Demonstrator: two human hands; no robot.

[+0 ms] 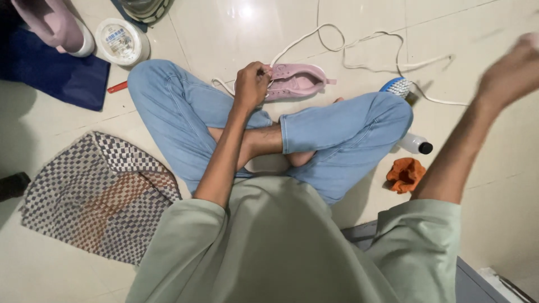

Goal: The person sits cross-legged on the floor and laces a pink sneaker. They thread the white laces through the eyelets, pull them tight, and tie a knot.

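I sit cross-legged on a pale tiled floor in blue jeans. A pink sneaker (297, 81) lies on its side just past my knees. My left hand (251, 85) is closed on the sneaker's eyelet end, where a long white lace (359, 40) comes out. The lace runs in loose loops across the tiles towards the right. My right hand (512, 70) is raised at the far right, blurred by motion. Its fingers look curled. Whether it holds the lace end is unclear.
By my right knee lie a blue-and-white brush (397, 86), a white bottle with a black cap (414, 143) and an orange cloth (405, 174). A checked mat (92, 193) lies at left. Beyond it are a round white tub (119, 40), a second pink shoe (53, 25) and a dark blue cloth (59, 76).
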